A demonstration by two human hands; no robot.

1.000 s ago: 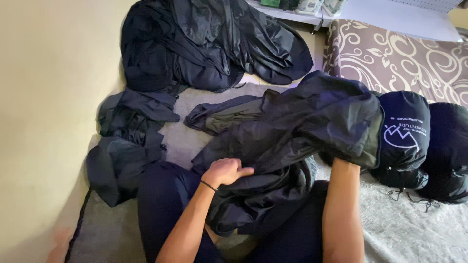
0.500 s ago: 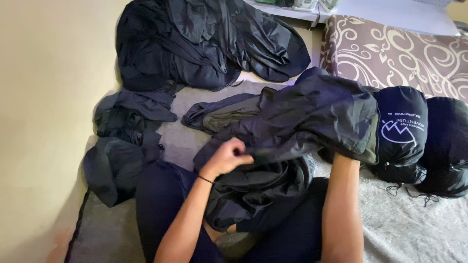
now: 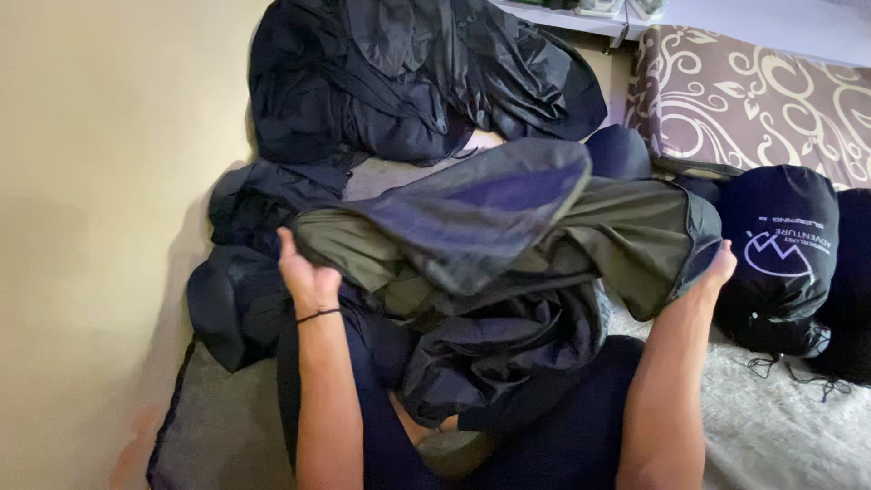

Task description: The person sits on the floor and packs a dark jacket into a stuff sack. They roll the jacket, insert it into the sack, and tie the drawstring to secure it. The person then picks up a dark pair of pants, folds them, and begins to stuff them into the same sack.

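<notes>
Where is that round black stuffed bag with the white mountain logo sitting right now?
The stuffed black bag lies on the grey rug at the right of the head view, just past the right hand and below the swirl-patterned mattress.

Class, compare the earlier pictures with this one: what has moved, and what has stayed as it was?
The left hand moved outward from the lap and, with the right hand, lifted the dark padded nylon bundle higher and wider. The black stuffed sacks and dark fabric heap stayed put.
</notes>
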